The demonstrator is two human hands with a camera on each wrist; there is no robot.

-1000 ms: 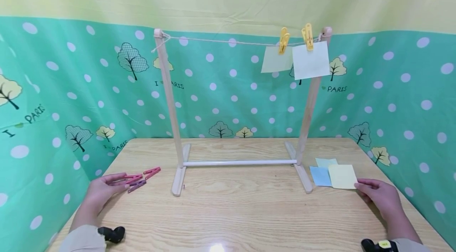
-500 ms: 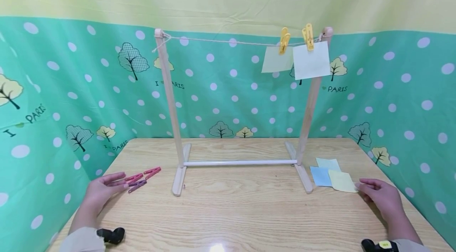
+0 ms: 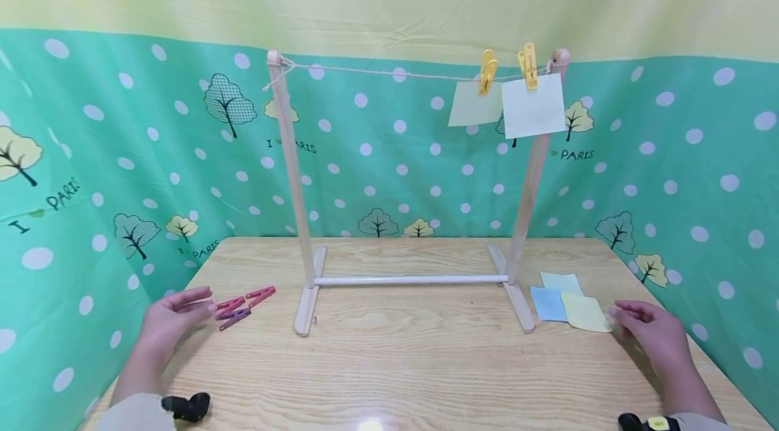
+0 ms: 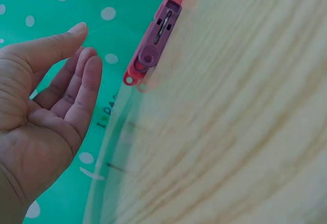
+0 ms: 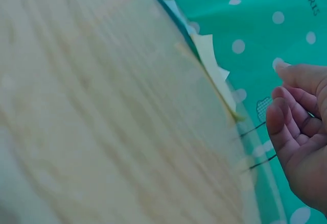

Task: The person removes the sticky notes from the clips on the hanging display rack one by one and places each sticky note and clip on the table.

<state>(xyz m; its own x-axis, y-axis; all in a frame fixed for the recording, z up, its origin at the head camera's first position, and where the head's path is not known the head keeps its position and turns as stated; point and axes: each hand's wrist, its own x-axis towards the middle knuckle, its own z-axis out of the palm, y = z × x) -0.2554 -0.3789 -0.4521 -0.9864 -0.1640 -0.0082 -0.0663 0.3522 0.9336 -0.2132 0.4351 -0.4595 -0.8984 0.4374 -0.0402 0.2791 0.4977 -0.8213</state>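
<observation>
My left hand (image 3: 173, 323) hovers just left of two pink clothespins (image 3: 262, 296) and a purple clothespin (image 3: 234, 319) lying on the table. In the left wrist view, a small gap parts its loosely bent fingers (image 4: 90, 83) from the pins. Over on the right, my right hand (image 3: 654, 336) is beside a pale yellow paper square (image 3: 585, 312), holding nothing. That square overlaps a blue paper square (image 3: 549, 304), and a pale green one (image 3: 561, 282) lies behind. The right wrist view shows the right hand's fingers (image 5: 278, 117) loosely curled, apart from the paper.
A wooden stand (image 3: 410, 279) with a string (image 3: 377, 70) across its top stands mid-table. Two yellow clothespins (image 3: 487, 72) on the string's right end hold a pale green sheet (image 3: 475, 105) and a white sheet (image 3: 534, 106). A patterned curtain (image 3: 389, 167) hangs behind the table.
The right hand has let go of the yellow square, which has dropped flatter and shifted slightly toward me. The left hand has drawn up and away from the clothespins.
</observation>
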